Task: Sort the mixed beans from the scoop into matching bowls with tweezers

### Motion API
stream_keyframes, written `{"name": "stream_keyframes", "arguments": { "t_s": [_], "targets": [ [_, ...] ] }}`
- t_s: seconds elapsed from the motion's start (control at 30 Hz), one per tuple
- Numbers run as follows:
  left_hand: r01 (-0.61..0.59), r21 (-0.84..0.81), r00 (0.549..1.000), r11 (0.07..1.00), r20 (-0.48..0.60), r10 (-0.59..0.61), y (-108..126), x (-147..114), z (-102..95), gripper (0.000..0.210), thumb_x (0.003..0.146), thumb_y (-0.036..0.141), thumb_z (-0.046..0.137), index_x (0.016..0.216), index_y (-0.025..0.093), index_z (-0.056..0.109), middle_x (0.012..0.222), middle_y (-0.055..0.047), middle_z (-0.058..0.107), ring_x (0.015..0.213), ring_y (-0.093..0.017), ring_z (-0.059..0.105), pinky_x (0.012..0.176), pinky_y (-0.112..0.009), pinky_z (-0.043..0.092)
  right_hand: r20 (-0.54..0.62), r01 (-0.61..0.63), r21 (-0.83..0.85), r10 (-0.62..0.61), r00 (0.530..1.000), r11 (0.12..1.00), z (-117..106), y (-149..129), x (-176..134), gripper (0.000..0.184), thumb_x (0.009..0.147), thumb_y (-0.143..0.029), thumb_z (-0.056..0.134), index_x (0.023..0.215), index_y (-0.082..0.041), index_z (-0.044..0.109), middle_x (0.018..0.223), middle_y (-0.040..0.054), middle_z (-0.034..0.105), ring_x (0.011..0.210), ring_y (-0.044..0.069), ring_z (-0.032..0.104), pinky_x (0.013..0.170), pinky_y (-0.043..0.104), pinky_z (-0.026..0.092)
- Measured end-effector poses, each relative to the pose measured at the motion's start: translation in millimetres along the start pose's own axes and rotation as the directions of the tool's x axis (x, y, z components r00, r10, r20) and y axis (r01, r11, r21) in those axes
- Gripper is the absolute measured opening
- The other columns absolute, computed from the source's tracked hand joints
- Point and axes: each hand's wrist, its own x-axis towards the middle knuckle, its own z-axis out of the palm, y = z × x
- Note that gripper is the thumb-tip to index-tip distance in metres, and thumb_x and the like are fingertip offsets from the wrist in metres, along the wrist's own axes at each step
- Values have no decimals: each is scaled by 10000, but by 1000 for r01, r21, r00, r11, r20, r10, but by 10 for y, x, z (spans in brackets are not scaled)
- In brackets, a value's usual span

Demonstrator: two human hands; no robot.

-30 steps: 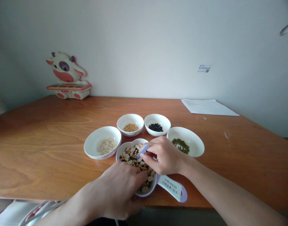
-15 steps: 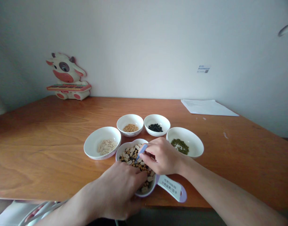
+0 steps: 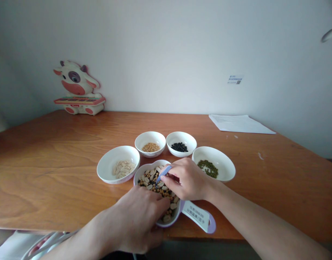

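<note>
Lavender-edged bowl [image 3: 142, 169] is sitting right in front of me, close to the near edge of the worktop [image 3: 60, 162], and it's holding a jumble of peanuts and beans [image 3: 166, 193]. My right grip [image 3: 189, 178] is pinching a thin lavender tool [image 3: 163, 174], tweezers by the look of it. I'm slanting its tip down into the mix, probably so my knuckles aren't blocking the view. My left grip [image 3: 138, 218] is lying across the bowl's near left side, maybe steadying it, but it's hiding its own fingertips, so I can't tell if it's pinching anything. The labelled handle [image 3: 197, 215] is sticking out below my right grip.

Around the far side, left to right, the pale-piece bowl [image 3: 107, 164], yellow-bean bowl [image 3: 149, 137], black-bean bowl [image 3: 182, 138] and green-bean bowl [image 3: 225, 168] are making an arc, I'm guessing for equally easy reach. Way back, a cow toy [image 3: 76, 88] is standing on the left, and papers [image 3: 238, 123] are lying on the right.
</note>
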Motion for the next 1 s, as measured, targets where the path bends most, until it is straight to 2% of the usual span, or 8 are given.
{"name": "stream_keyframes", "arguments": {
  "t_s": [0.17,0.6,0.87,1.0],
  "targets": [
    [-10,15,1000,1000,-12,10,8,-5,-6,201,758,282,639,939,202,609,992,-40,680,874,-270,644,766,-420,523,11,3,-11,-3,1000,1000,3,0,-2,292,866,-199,532,583,-148,582,523,8,575,477,96,465,502,254,291],
    [-28,4,998,1000,-58,28,-2,-7,-23,176,729,263,642,888,206,593,978,-34,675,891,-269,640,771,-397,504,14,7,-40,-6,1000,999,14,7,-6,323,873,-198,540,554,-151,540,516,-3,542,480,93,438,515,272,271],
    [-12,6,998,1000,-66,12,-1,-10,2,146,751,290,638,867,218,586,902,-6,676,796,-239,630,684,-359,467,1,-16,-32,16,1000,999,3,3,-9,349,869,-212,526,526,-150,516,492,7,536,463,87,401,501,274,241],
    [-11,14,998,1000,-69,12,12,-14,2,108,782,296,619,842,215,581,872,-5,675,749,-218,620,659,-349,442,-19,-27,-28,26,999,999,0,0,3,368,871,-222,507,509,-153,500,480,9,519,464,87,400,505,265,265]
  ]
}}
